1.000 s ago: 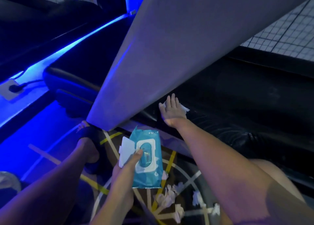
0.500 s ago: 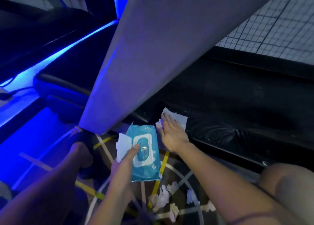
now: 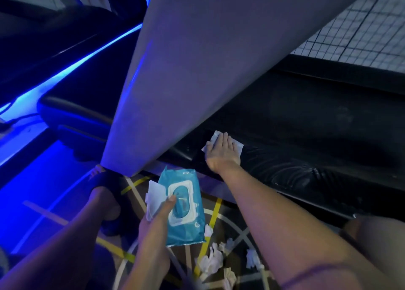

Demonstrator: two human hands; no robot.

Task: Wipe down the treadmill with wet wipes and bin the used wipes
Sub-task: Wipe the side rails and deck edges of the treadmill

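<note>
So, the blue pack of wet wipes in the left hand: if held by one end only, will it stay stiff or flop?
Probably it flops: the pack is a soft film pouch, crinkled in the left hand. It looks fairly full, so likely heavy for its size. The glossy film may slip; the open lid could swing.

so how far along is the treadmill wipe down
Partly done: wet streaks shine on the black rail, and crumpled wipes lie on the floor. In hand: the right hand presses a wipe flat on the rail while the left hand holds the open wipe pack. Left: binning the floor wipes; no bin is in view.
</note>
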